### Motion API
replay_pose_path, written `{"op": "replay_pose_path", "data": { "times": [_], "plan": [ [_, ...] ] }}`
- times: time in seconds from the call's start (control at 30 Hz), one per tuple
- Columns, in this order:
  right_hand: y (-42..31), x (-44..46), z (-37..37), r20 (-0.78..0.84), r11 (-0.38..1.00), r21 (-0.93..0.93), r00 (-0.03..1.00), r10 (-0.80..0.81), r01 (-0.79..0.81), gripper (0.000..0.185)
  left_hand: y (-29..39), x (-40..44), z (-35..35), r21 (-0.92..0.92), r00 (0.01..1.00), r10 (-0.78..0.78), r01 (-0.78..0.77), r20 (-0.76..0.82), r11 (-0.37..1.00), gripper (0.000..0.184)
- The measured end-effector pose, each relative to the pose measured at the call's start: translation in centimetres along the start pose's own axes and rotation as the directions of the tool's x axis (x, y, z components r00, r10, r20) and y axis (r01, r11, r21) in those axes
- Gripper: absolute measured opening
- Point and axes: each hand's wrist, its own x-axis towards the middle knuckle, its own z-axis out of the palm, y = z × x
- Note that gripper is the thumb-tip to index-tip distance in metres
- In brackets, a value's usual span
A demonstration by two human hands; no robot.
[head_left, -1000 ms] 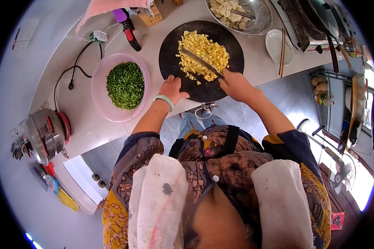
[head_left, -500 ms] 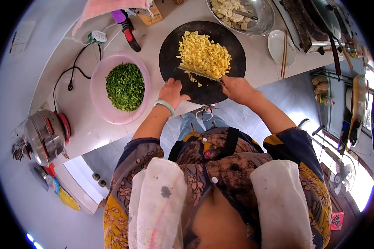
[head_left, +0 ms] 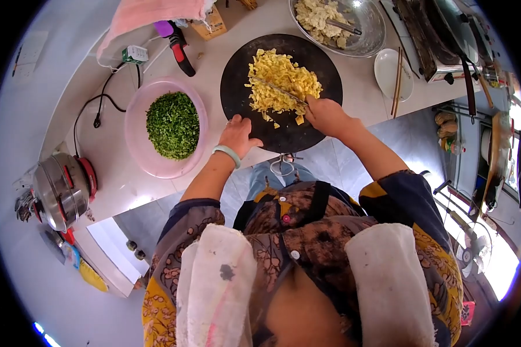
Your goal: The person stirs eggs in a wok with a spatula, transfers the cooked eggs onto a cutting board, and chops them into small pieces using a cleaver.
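Observation:
My right hand (head_left: 328, 117) is closed round the handle of a kitchen knife (head_left: 279, 90), whose blade lies in among the chopped yellow egg (head_left: 289, 73). The pieces form a loose heap on a round black cutting board (head_left: 237, 81), with a few scattered below the blade. At the board's lower left edge rests my left hand (head_left: 239, 136), thumb spread away from the fingers, touching the rim. A pale bangle (head_left: 228, 155) circles that wrist. Left of the board stands a pink bowl (head_left: 135, 139) of chopped greens (head_left: 172, 125).
A metal bowl (head_left: 378, 36) with pale dough-like food stands behind the board. A white plate (head_left: 386, 69) with chopsticks (head_left: 397, 84) is at right, near a stove (head_left: 440, 67). A steel pot (head_left: 58, 191) and a black cable (head_left: 85, 105) are at left.
The knife has moved from the heap's near edge farther into the egg, and some pieces now lie on the near side of the blade. My left hand stays at the board's edge.

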Motion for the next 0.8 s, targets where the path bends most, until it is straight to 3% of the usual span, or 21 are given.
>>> {"op": "replay_pose_path", "data": {
  "times": [0.1, 0.67, 0.8],
  "plan": [
    [-0.2, 0.2, -0.8, 0.026, 1.000, 0.017, 1.000, 0.007, -0.008, 0.020, 0.9, 0.0, -1.0, 0.015, 0.997, -0.053, 0.052, 0.059, 0.999, 0.050],
    [-0.7, -0.7, -3.1, -0.106, 0.991, 0.130, 0.993, 0.049, -0.035, 0.021, 0.2, -0.1, -0.1, 0.002, 1.000, 0.004, -0.003, -0.021, 1.000, 0.049],
    [2.3, 0.9, 0.1, -0.120, 0.995, 0.096, 0.992, 0.032, -0.020, 0.022, 0.3, 0.0, -0.1, 0.003, 1.000, -0.026, 0.026, 0.016, 1.000, 0.049]
  ]
}}
